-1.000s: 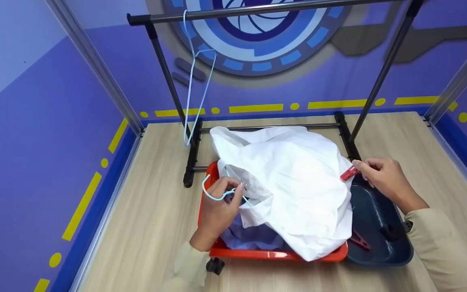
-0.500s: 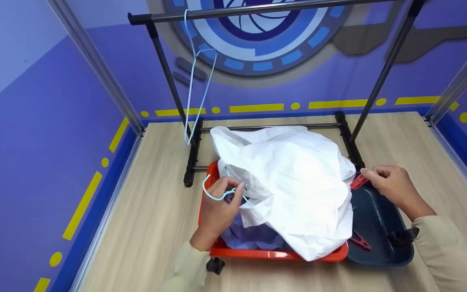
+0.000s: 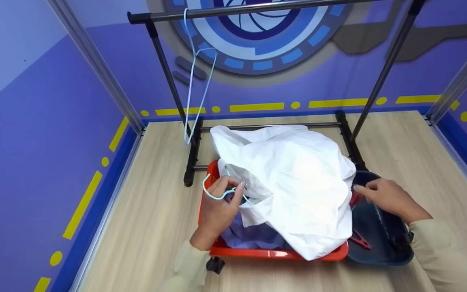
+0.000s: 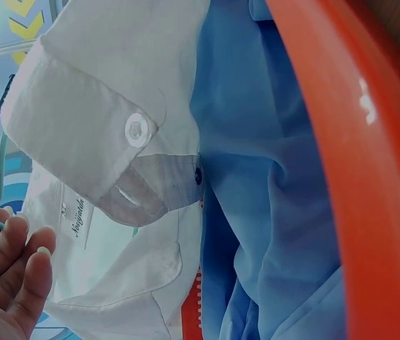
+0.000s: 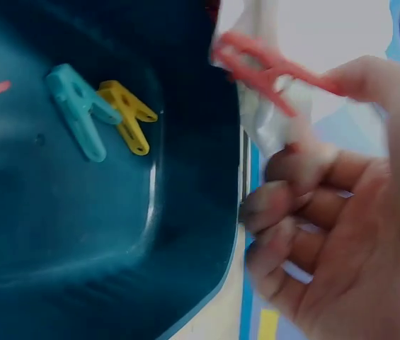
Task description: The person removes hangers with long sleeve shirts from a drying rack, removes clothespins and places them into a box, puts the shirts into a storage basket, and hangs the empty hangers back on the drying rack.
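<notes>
My left hand [image 3: 217, 211] pinches a light blue wire hanger [image 3: 204, 187] just below its hook, at the opening of a white shirt [image 3: 298, 182]. The shirt lies heaped over a red basket [image 3: 274, 254]; most of the hanger is hidden inside it. A buttoned flap [image 4: 79, 120] of the shirt shows close up in the left wrist view. Over the dark blue basin [image 3: 375, 231], beside the shirt, my right hand [image 3: 391, 198] holds a red clothespin [image 5: 256, 67] between thumb and fingers.
Blue cloth [image 4: 256, 142] lies in the basket under the shirt. In the basin are a teal clothespin [image 5: 79, 113], a yellow clothespin [image 5: 130, 117] and another red one [image 3: 361, 240]. Behind stands a black clothes rack [image 3: 258, 12], with a second hanger [image 3: 190, 89] at its left.
My right hand has drawn back from the shirt's right side and sunk toward the basin, still holding the red clothespin. The left hand and the shirt have stayed put.
</notes>
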Motion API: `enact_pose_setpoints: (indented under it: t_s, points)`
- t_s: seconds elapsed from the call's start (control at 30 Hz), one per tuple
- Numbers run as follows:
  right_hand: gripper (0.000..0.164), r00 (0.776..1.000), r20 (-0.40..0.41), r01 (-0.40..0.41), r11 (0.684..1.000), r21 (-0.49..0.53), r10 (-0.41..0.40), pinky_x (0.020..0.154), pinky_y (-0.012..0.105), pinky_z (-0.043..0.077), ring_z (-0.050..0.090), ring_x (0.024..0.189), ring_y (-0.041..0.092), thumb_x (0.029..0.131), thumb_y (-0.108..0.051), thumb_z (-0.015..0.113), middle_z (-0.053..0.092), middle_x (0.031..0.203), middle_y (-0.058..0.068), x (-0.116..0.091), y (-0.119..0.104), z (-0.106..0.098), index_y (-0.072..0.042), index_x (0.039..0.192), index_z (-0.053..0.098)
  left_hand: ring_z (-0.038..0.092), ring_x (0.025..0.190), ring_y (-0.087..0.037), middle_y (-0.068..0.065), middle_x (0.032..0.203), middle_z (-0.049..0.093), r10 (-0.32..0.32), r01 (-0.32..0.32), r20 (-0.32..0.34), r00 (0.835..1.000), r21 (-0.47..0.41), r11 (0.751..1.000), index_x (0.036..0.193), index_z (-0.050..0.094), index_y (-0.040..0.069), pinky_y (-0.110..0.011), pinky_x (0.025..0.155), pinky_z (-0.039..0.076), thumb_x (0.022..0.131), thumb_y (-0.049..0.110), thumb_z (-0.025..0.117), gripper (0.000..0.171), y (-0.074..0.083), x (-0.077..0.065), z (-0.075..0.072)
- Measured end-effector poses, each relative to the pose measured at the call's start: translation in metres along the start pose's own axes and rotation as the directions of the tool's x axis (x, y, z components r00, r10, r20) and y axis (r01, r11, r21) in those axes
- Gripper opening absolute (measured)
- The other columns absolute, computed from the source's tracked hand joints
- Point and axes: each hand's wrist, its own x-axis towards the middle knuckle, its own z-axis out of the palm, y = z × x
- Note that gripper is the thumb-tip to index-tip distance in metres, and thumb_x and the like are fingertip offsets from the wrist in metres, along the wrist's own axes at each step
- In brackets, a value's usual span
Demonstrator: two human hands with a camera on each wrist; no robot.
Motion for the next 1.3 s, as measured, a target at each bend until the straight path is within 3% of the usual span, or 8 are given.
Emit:
enact_pose_setpoints:
  t_s: [0.17,0.53,0.9,1.1,1.2,1.3]
  points:
    - [0.045,0.996,0.088,-0.026,0.999,-0.042,0.03,0.052,0.03,0.038,0.052,0.054,0.015,0.095,-0.043,0.053,0.057,0.064,0.002,0.0,0.006,0.01,-0.004,0.072,0.063,0.059,0.074,-0.005,0.002,0.081,0.063,0.014,-0.014,-0.005,1.0,0.002,1.0,0.088,0.063,0.011,-0.029,0.066,0.056,0.09,0.015,0.067,0.006,0.0,0.0,0.001]
    - [0.04,0.972,0.225,-0.077,0.996,0.047,0.065,0.047,0.028,0.047,0.06,0.047,0.013,0.095,-0.033,0.053,0.061,0.057,0.002,-0.003,0.016,0.027,-0.004,0.071,0.065,0.063,0.078,-0.006,0.003,0.083,0.066,0.021,-0.021,0.002,1.0,0.015,1.0,0.089,0.067,0.012,-0.021,0.073,0.055,0.092,0.019,0.065,0.008,0.001,0.0,-0.001]
    - [0.039,0.966,0.237,-0.118,0.992,0.032,0.107,0.046,0.029,0.048,0.06,0.047,0.013,0.096,-0.03,0.052,0.061,0.061,0.005,-0.007,0.023,0.033,-0.002,0.072,0.062,0.064,0.08,-0.006,0.003,0.085,0.067,0.003,-0.004,0.01,1.0,0.026,1.0,0.09,0.067,0.014,-0.022,0.075,0.055,0.091,0.017,0.066,0.004,0.002,0.0,-0.002]
    - [0.032,0.99,0.118,-0.081,0.996,0.025,0.078,0.048,0.03,0.047,0.059,0.049,0.013,0.098,-0.021,0.046,0.058,0.061,0.004,-0.006,0.022,0.027,0.0,0.077,0.06,0.063,0.077,-0.004,0.004,0.081,0.066,0.054,-0.053,-0.024,0.998,0.028,0.998,0.086,0.066,0.013,-0.02,0.072,0.054,0.088,0.01,0.068,0.004,0.0,0.0,0.0]
    - [0.033,0.998,-0.058,-0.041,0.999,-0.02,0.04,0.051,0.031,0.04,0.055,0.054,0.015,0.1,-0.02,0.043,0.055,0.062,0.004,-0.005,0.019,0.02,-0.003,0.078,0.06,0.063,0.078,-0.004,0.004,0.081,0.065,0.061,-0.06,-0.025,0.998,0.027,0.998,0.086,0.067,0.01,-0.019,0.072,0.054,0.089,0.012,0.067,0.004,0.0,0.001,0.0]
    - [0.036,0.963,-0.268,-0.035,0.998,-0.045,0.022,0.053,0.031,0.033,0.049,0.057,0.02,0.101,-0.024,0.043,0.05,0.063,0.005,-0.006,0.013,0.013,-0.006,0.073,0.058,0.063,0.078,-0.004,0.003,0.083,0.066,0.037,-0.037,-0.011,0.999,0.028,0.999,0.088,0.067,0.01,-0.019,0.073,0.054,0.09,0.015,0.067,0.006,0.002,0.0,-0.001]
